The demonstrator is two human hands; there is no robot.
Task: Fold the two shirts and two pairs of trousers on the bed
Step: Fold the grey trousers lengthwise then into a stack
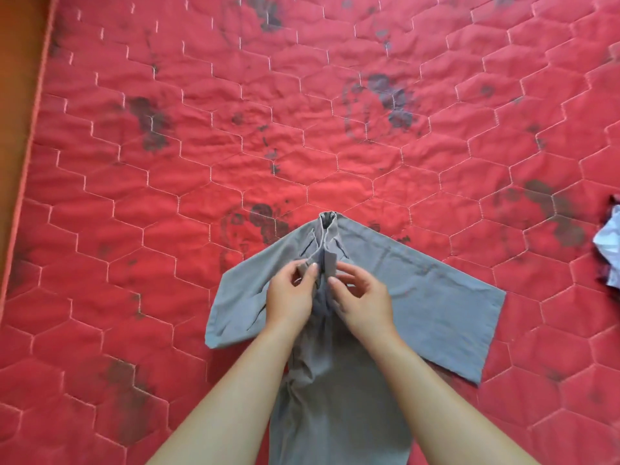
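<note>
A grey shirt (436, 297) lies on the red quilted mattress (235, 129), collar pointing away from me, both short sleeves spread out to the sides. Its body runs down toward me between my forearms. My left hand (290, 293) pinches the left edge of the front placket just below the collar. My right hand (362, 297) pinches the right edge of the placket, close beside the left hand. The lower hem of the shirt is out of view.
A crumpled light blue and dark garment (611, 243) lies at the right edge of the mattress, partly cut off. The mattress's left edge (30, 146) borders a brown wooden strip. Dark stains mark the red cover.
</note>
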